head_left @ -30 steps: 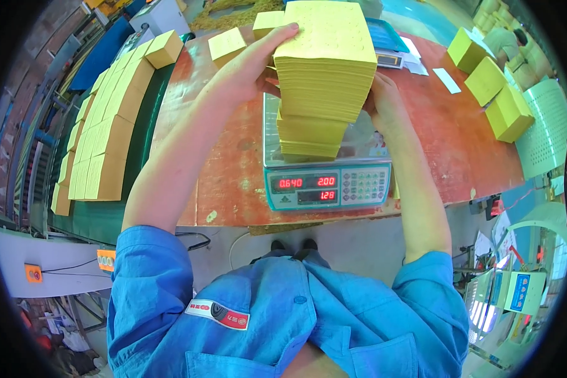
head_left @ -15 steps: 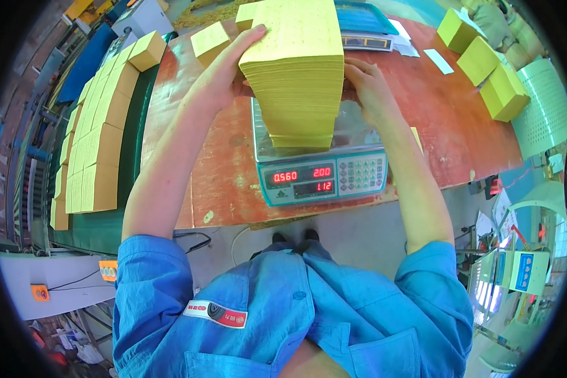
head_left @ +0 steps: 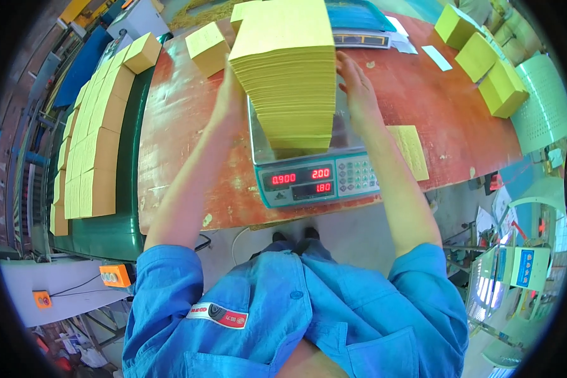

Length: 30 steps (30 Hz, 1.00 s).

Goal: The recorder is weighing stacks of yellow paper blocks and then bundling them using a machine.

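A tall stack of yellow paper sheets [head_left: 290, 82] stands on the metal pan of a teal-edged digital scale [head_left: 305, 184] with a lit red display. My left hand [head_left: 232, 88] is at the left side of the stack, smeared by motion, its fingers mostly hidden. On the other side my right hand [head_left: 361, 88] is open, fingers stretched beside the stack's right face; whether they touch it I cannot tell. Under my right forearm, a flat yellow sheet or thin pad [head_left: 411, 151] lies on the red table [head_left: 176, 126].
Rows of yellow paper blocks [head_left: 97, 151] line a green surface at the left. A single block [head_left: 208, 47] sits beyond my left hand. More yellow blocks [head_left: 503, 88] stand at the far right, near white slips [head_left: 436, 58]. A blue tray [head_left: 362, 16] is behind the stack.
Both hands have shifted from gripping the stack to its sides; the right has drawn away a little and opened. The scale's reading has risen. More of the flat yellow sheet shows.
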{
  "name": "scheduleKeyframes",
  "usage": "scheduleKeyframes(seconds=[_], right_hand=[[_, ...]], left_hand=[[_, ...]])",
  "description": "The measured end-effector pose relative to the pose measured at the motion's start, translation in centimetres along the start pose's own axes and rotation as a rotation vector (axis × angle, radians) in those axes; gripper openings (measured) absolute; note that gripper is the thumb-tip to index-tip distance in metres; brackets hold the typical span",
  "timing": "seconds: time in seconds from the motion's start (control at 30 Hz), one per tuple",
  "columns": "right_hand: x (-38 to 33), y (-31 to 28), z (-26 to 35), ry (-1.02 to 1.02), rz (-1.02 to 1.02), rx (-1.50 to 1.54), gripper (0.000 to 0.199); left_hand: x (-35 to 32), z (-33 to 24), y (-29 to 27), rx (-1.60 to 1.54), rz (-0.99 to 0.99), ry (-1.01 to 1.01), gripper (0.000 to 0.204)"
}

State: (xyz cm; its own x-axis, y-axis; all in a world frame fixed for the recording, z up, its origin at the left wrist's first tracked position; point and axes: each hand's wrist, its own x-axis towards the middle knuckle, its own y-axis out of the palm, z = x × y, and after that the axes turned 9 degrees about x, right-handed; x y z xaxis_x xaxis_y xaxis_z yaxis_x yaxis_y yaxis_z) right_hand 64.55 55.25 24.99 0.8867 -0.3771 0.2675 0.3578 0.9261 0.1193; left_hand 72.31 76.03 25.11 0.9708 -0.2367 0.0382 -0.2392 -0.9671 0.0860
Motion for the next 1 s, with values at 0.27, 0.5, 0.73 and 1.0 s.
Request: scheduleKeyframes(seconds=[0.27,0.5,0.73,1.0], right_hand=[[1.6,1.9,-1.3,0.489,-0.05,0.477,0.072],[5.6,2.3,-3.2,0.449,-0.042,0.43,0.073],[4.5,0.6,-3.3,0.274,0.002,0.385,0.065],[-16.0,-11.5,-2.8,0.304,0.123,0.304,0.026]], left_hand=[[0.4,0.9,3.4,-0.321,0.16,-0.098,0.074],[2.1,1.4,4.0,-0.314,0.06,-0.043,0.077],[0.4,1.4,2.7,-0.189,0.0,-0.031,0.077],[-14.9,8.0,-14.8,1.132,-0.435,0.107,0.063]])
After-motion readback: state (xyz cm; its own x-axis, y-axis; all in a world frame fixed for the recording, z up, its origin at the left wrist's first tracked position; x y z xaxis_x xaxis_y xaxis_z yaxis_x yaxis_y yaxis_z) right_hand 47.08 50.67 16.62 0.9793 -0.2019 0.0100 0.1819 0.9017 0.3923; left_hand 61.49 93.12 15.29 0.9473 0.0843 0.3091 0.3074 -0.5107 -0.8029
